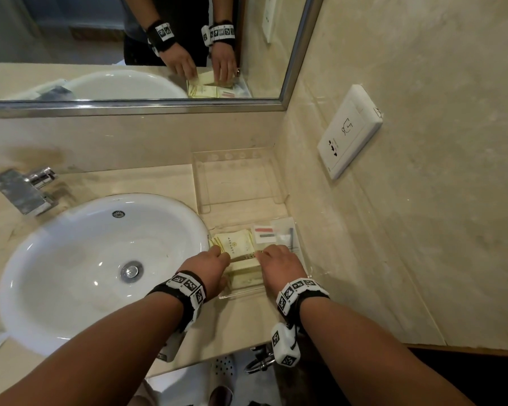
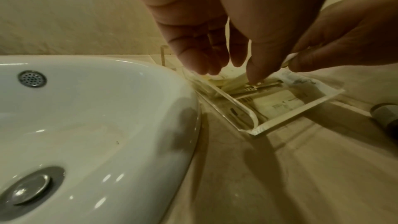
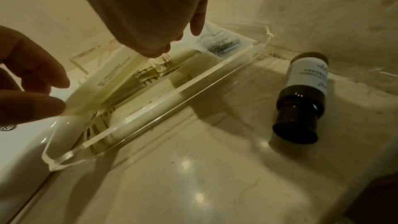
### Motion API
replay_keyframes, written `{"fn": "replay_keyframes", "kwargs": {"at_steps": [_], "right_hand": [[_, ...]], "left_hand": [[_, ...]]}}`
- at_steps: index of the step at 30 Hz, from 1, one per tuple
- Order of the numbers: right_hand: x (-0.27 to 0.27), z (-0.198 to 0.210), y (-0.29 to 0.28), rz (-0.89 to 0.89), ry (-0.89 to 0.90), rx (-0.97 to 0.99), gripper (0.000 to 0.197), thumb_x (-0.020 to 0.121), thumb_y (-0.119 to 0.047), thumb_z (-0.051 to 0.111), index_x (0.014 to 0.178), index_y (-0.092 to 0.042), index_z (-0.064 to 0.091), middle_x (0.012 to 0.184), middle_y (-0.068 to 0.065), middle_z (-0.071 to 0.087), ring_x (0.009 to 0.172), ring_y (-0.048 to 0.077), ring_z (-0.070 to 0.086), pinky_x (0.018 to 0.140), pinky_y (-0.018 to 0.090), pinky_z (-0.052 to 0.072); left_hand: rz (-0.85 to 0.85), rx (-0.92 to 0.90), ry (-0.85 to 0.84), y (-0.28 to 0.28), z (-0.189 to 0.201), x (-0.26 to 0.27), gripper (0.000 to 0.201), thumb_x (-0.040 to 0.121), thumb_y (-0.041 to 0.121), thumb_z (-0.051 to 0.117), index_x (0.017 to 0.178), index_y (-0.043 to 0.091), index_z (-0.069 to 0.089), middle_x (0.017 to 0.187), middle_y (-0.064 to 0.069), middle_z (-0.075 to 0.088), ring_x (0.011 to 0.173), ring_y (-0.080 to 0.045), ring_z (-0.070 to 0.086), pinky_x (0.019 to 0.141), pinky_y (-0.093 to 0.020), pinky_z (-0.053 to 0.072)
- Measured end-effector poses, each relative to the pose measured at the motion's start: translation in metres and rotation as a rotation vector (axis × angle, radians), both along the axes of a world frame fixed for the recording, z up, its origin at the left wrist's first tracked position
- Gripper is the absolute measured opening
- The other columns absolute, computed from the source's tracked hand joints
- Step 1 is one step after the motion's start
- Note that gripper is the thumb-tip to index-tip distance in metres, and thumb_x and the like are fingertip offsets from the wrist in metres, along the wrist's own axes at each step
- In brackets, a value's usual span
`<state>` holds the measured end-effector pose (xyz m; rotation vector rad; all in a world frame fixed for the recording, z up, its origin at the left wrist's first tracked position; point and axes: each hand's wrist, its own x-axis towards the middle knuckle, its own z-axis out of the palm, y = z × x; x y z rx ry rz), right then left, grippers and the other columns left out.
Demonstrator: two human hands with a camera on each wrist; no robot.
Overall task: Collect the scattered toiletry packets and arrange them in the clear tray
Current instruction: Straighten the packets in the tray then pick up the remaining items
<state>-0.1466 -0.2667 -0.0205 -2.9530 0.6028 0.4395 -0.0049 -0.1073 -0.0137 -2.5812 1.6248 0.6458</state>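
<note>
While your left hand (image 1: pixel 210 266) and right hand (image 1: pixel 279 260) pinch one cream packet (image 3: pixel 103 83) over the clear tray (image 1: pixel 241 292), most packets (image 1: pixel 247 272) sit inside; final arranging remains

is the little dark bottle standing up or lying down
Lying down: the small dark bottle with the white label rests on its side on the beige counter.

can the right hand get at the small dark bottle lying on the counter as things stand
Probably yes. The small dark bottle with a white label lies on bare beige counter, outside the clear acrylic tray, with nothing over it. But the right hand is busy in the tray on a cream packet, so it must let go first.
</note>
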Motion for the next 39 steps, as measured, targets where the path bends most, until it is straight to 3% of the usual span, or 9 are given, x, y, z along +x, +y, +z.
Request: {"fn": "replay_keyframes", "kwargs": {"at_steps": [5,9,14,19,22,26,30,39], "right_hand": [[-0.001,-0.006,0.006,-0.051,-0.133,0.031,0.053,0.086,-0.018,0.060,0.138,-0.022,0.049,0.136,0.007,0.050,0.126,0.029,0.044,0.096,0.044,0.046],[-0.004,-0.010,0.009,-0.107,-0.182,0.039,0.055,0.078,-0.013,0.069,0.130,-0.024,0.055,0.134,0.007,0.051,0.124,0.030,0.047,0.095,0.047,0.049],[-0.009,-0.012,0.008,-0.131,-0.238,0.134,0.047,0.080,-0.008,0.067,0.125,-0.019,0.062,0.133,0.008,0.052,0.120,0.029,0.050,0.096,0.047,0.049],[-0.014,-0.016,0.005,-0.113,-0.243,0.121,0.028,0.076,-0.010,0.065,0.104,-0.014,0.072,0.118,0.006,0.059,0.107,0.024,0.058,0.091,0.042,0.053],[-0.016,-0.011,0.007,-0.067,-0.134,0.026,0.021,0.075,-0.021,0.060,0.092,-0.020,0.072,0.105,-0.001,0.059,0.101,0.021,0.054,0.092,0.042,0.047],[-0.016,-0.006,0.014,-0.037,-0.046,0.010,0.024,0.083,-0.026,0.054,0.103,-0.021,0.068,0.108,0.000,0.059,0.099,0.023,0.055,0.089,0.040,0.045],[-0.015,-0.008,0.018,-0.053,-0.059,0.056,0.025,0.082,-0.029,0.052,0.100,-0.020,0.067,0.110,0.000,0.061,0.097,0.023,0.058,0.082,0.038,0.048],[-0.017,-0.008,0.020,-0.015,-0.040,0.139,0.035,0.082,-0.036,0.049,0.107,-0.019,0.065,0.124,0.000,0.056,0.109,0.022,0.056,0.091,0.038,0.046]], "left_hand": [[0.038,0.008,-0.016,-0.002,-0.003,0.001,0.028,0.090,0.032,0.058,0.116,0.021,0.053,0.118,-0.003,0.050,0.104,-0.025,0.055,0.078,-0.039,0.053],[0.035,0.029,-0.032,-0.006,-0.006,0.000,0.027,0.091,0.027,0.056,0.117,0.021,0.055,0.117,-0.002,0.051,0.103,-0.024,0.054,0.076,-0.037,0.054],[0.012,0.034,-0.017,-0.011,-0.006,-0.001,0.029,0.091,0.022,0.055,0.120,0.025,0.057,0.115,-0.004,0.051,0.103,-0.026,0.054,0.075,-0.035,0.052],[-0.123,0.050,-0.015,-0.018,-0.006,-0.011,0.032,0.092,0.020,0.052,0.123,0.028,0.059,0.110,-0.001,0.052,0.100,-0.025,0.054,0.070,-0.035,0.047],[-0.176,0.059,0.020,-0.019,-0.008,-0.017,0.029,0.094,0.023,0.047,0.121,0.026,0.059,0.117,0.002,0.053,0.103,-0.023,0.051,0.078,-0.037,0.050],[-0.195,0.073,0.023,-0.015,-0.013,-0.023,0.028,0.092,0.021,0.045,0.116,0.022,0.059,0.122,0.002,0.052,0.108,-0.024,0.047,0.081,-0.038,0.052],[-0.173,0.107,-0.005,-0.014,-0.014,-0.026,0.031,0.090,0.018,0.046,0.119,0.019,0.057,0.126,0.000,0.049,0.110,-0.024,0.047,0.079,-0.036,0.049],[-0.216,0.124,-0.038,-0.012,-0.012,-0.032,0.035,0.089,0.017,0.049,0.123,0.018,0.055,0.128,-0.001,0.047,0.115,-0.025,0.044,0.081,-0.038,0.053]]}}
